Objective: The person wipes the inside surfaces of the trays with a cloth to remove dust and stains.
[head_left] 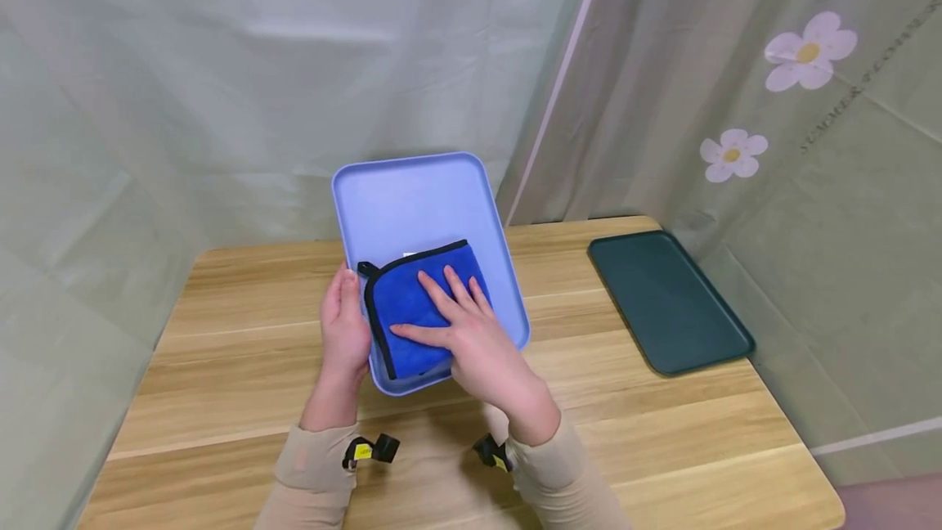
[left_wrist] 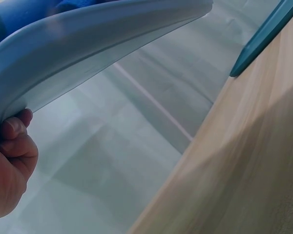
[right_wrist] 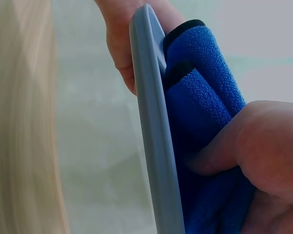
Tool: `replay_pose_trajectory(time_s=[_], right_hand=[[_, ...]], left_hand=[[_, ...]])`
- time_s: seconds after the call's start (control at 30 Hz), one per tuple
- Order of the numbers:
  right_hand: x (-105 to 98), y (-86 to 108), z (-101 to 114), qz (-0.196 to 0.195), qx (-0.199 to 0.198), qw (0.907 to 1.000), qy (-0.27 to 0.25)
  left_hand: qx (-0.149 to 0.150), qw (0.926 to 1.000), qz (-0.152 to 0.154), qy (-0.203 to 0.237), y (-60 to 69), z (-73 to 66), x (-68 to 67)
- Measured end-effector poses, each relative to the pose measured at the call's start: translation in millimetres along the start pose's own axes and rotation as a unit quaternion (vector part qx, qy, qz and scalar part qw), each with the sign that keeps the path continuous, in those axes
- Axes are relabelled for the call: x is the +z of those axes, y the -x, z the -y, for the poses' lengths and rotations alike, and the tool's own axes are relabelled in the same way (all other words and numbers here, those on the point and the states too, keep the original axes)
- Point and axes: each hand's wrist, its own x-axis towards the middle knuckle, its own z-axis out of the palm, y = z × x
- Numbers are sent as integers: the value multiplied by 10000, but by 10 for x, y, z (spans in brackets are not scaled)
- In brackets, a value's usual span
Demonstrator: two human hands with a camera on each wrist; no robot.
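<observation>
A light blue tray (head_left: 412,203) is held up above the table, its inner side facing the head camera. The left hand (head_left: 346,334) grips the tray's left edge; in the left wrist view its fingers (left_wrist: 19,141) curl under the rim. Across the tray's lower half lies a folded blue cloth (head_left: 401,293) with black trim and a small loop at its upper left corner. The right hand (head_left: 478,342) presses on the cloth with spread fingers. In the right wrist view the folded layers of the cloth (right_wrist: 198,97) show beside the tray's edge (right_wrist: 154,122).
A dark green tray (head_left: 670,301) lies at the right side of the wooden table (head_left: 243,350). Grey-green curtains (head_left: 257,88), with white flowers on the right part, hang behind and beside the table. Each wrist carries a small black device.
</observation>
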Motion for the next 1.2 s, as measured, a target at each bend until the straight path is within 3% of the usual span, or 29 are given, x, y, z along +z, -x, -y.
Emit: replay_pose_trajectory(time_s=[0.43, 0.87, 1.2], right_hand=[[-50, 43, -126, -187, 202, 9995, -182], [-90, 80, -210, -297, 474, 9982, -223], [-90, 97, -214, -267, 664, 9972, -209]], left_hand=[[105, 9998, -109, -109, 6, 4, -4], [-223, 9984, -346, -375, -5, -21, -30], [-346, 9979, -322, -441, 4, -25, -46]])
